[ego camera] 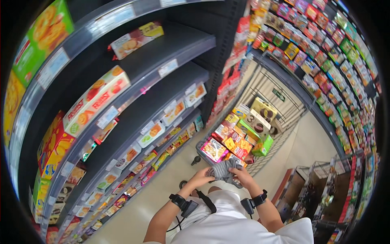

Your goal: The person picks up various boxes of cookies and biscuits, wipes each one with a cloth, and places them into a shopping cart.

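A bunched grey striped cloth [221, 169] hangs between my hands over the near end of a wire shopping cart [288, 131]. My left hand [201, 177] grips its left side, and my right hand [242, 175] holds the right side. Just beyond the cloth, the cart carries a pile of packaged snacks. Among them are a pink-edged packet [214, 149], a red and orange packet [242, 148], a green pack [264, 145] and a white biscuit box [257, 120]. The cart's handle area is partly hidden by the cloth and my hands.
Dark shelving [182, 42] runs along the left, stocked with biscuit boxes such as a white one [97, 100]. Rows of hanging snack packets [317, 45] line the far right. Lower right stands a low display rack [307, 186]. Tiled floor [313, 140] borders the cart.
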### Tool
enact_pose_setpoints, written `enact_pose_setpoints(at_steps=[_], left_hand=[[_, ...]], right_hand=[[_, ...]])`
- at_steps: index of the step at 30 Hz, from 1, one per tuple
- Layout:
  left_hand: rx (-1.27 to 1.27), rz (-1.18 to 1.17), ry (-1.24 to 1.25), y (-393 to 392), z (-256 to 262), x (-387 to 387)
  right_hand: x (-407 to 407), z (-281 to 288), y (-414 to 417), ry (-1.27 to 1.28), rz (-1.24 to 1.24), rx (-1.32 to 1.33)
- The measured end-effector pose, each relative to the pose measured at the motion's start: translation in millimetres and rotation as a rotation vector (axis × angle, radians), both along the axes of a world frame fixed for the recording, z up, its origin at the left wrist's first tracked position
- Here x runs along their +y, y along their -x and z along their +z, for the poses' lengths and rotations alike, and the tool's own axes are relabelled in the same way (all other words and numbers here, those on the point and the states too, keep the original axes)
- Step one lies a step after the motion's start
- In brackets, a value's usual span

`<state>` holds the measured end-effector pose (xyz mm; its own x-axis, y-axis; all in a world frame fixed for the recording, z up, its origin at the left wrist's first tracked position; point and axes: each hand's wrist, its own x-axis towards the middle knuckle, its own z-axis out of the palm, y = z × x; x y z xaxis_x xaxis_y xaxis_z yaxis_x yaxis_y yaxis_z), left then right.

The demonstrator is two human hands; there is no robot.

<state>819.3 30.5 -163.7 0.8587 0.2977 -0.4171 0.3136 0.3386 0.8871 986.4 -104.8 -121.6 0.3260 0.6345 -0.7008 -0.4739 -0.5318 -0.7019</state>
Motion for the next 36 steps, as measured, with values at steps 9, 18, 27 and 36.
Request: enact_pose_setpoints(at_steps=[9,18,27,36], left_hand=[[0.334,-0.192,-0.144,-19.8,-65.2,-53.9],[0.335,-0.217,-0.052,-40.2,-51.1,-108.4],[0.475,0.177,0.196,-21.6,-53.4,-51.4],[0.439,0.259,0.144,-77.2,-55.7,-4.0]], right_hand=[[-110.5,-40.1,-17.0,0.153,-0.193,-0.172],[-170.7,-43.6,-56.7,0.177,-0.422,-0.230],[-147.4,-48.1,-92.3,0.120,-0.180,-0.688],[-103.9,16.4,-163.9,0.065,0.370,-1.345]])
